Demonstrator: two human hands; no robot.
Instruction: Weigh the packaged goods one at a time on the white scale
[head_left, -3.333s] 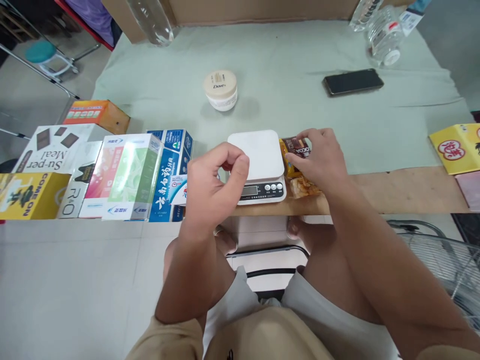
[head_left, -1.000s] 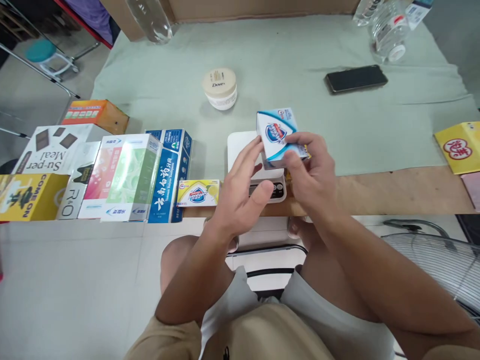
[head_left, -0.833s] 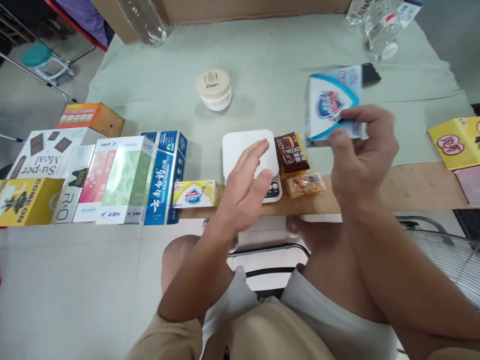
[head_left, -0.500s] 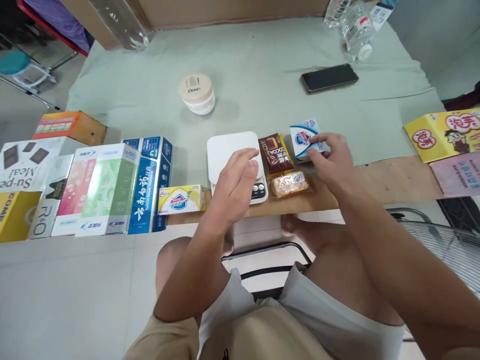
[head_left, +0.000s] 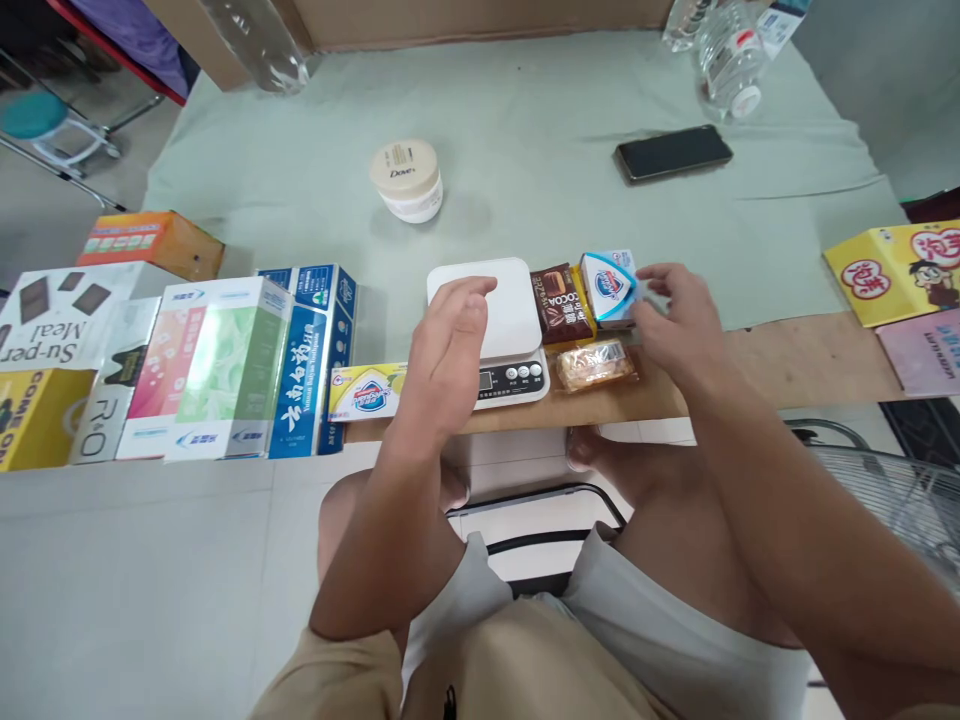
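Note:
My left hand (head_left: 450, 350) is held edge-on over the left part of a white kitchen scale (head_left: 495, 300), its fingers stretched out and holding nothing. Beside the scale's right edge lies a brown cocoa snack pack (head_left: 564, 303), with a clear-wrapped biscuit (head_left: 595, 365) in front of it. A white-and-blue Safeguard soap box (head_left: 609, 288) sits against the snack pack's right side. My right hand (head_left: 679, 315) is at the soap box's right edge, fingers and thumb apart; whether the thumb touches the box I cannot tell. Partly behind my left wrist is a yellow soap box (head_left: 366, 391).
Several cartons, including a blue toothpaste box (head_left: 300, 375), line the table's left front. A Dove jar (head_left: 409, 182) stands farther back. A black phone (head_left: 673, 153) and a plastic bottle (head_left: 731, 65) lie at the back right. A yellow snack box (head_left: 896, 272) is at the far right.
The white-and-blue soap box has moved left and turned straighter, up against the snack pack, and my right hand has let go of it. My left hand has shifted left, uncovering the scale's display. The view has shifted slightly.

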